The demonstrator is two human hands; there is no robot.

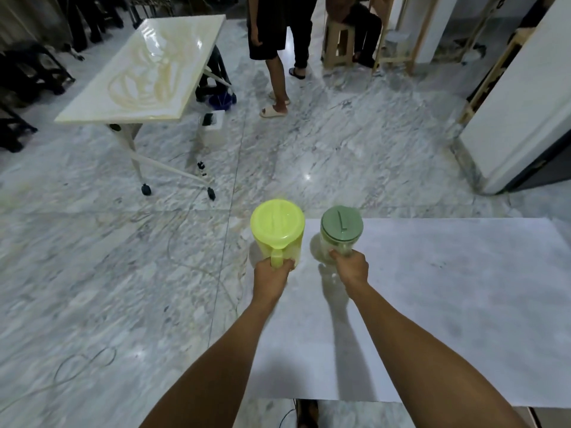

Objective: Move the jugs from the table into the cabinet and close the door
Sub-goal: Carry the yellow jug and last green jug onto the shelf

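Left, yellow jug [277,225]; right, green-lidded jug [341,225]

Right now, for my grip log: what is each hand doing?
Left hand: grips the yellow-green jug by its handle.
Right hand: grips the green-lidded clear jug.
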